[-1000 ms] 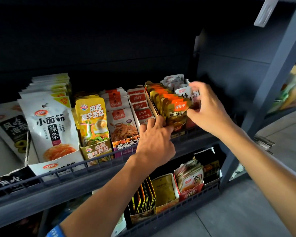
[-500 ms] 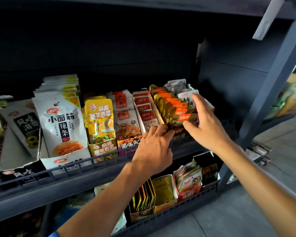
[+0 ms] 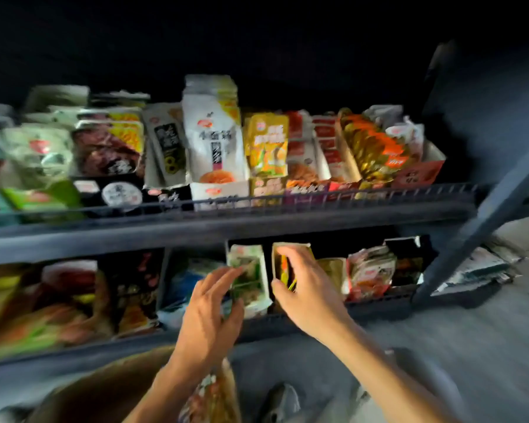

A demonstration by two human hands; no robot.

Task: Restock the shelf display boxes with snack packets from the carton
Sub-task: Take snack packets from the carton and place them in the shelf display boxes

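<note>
My right hand (image 3: 303, 288) has its fingers curled around the yellow display box (image 3: 280, 264) on the lower shelf (image 3: 379, 303). My left hand (image 3: 209, 312), fingers apart, touches the green-and-white packet box (image 3: 251, 270) just beside. The brown carton (image 3: 104, 389) is below.

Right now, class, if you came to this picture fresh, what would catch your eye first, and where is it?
Two bare hands reach to the lower shelf: the left hand at a green-and-white packet, the right hand over a yellow display box. Above, a tall white packet stands out mid upper shelf. A brown carton sits at the bottom left.
</note>
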